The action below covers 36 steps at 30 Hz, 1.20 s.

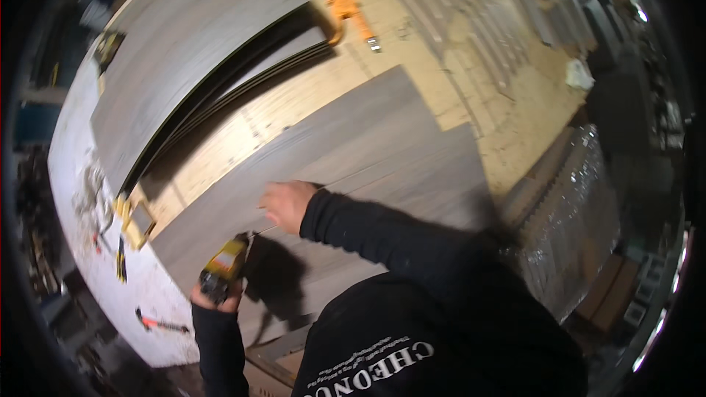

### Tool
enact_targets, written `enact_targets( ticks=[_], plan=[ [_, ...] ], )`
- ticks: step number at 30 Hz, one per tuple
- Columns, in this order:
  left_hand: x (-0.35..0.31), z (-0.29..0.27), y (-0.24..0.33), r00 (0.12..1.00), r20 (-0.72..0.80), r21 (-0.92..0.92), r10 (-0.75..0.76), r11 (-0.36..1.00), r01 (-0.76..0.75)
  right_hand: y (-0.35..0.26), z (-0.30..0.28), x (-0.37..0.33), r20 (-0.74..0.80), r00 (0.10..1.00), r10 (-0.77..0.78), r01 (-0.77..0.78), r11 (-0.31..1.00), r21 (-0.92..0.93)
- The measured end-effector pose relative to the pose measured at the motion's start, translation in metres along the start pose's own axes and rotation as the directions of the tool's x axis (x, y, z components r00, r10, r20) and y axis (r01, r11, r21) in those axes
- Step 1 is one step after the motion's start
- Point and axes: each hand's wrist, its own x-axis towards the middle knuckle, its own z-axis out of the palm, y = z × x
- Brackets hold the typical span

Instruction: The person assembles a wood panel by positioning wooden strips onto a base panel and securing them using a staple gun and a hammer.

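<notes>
My left hand [229, 303], at the lower left, is wrapped round a yellow and black cordless drill [223, 263]. The drill's front end points up and to the right, over a large grey wood-grain panel [368, 140]. Just above and right of the drill's tip, my right hand [289, 204] hovers at or touches the panel; its blurred fingers look slightly apart, and nothing shows in them. Whether it rests on the surface, I cannot tell. A dark shadow falls on the panel beside the drill.
Farther back lie more grey panels [198, 22] with dark edges, and an orange tool [353, 18] on the plywood table [412, 44]. Hand tools, including a red-handled one [158, 323], lie at left. A plastic-wrapped stack [577, 228] stands at right.
</notes>
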Motion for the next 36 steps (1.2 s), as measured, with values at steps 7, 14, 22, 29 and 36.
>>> enact_targets(
  ticks=[7,14,22,29,36],
  plan=[
    [-0.038,-0.021,-0.003,0.865,-0.173,-0.167,-0.472,0.879,0.446,0.089,-0.118,-0.149,-0.590,0.793,0.150,-0.343,0.911,-0.229],
    [-0.010,-0.033,-0.152,0.805,-0.514,-0.153,-0.296,0.955,0.253,0.105,-0.113,-0.183,-0.500,0.805,0.319,-0.431,0.894,-0.122],
    [0.007,-0.023,-0.111,0.836,-0.489,0.046,-0.251,0.949,0.312,0.109,-0.127,-0.194,-0.440,0.848,0.294,-0.406,0.895,-0.183],
    [0.006,-0.003,-0.006,0.710,-0.668,0.418,0.221,0.901,0.113,0.123,-0.104,-0.200,-0.430,0.841,0.328,-0.459,0.853,-0.248],
    [-0.019,0.025,0.145,0.627,-0.353,0.621,0.695,0.675,-0.398,0.113,-0.125,-0.243,-0.311,0.747,0.588,-0.631,0.773,-0.055]
  ],
)
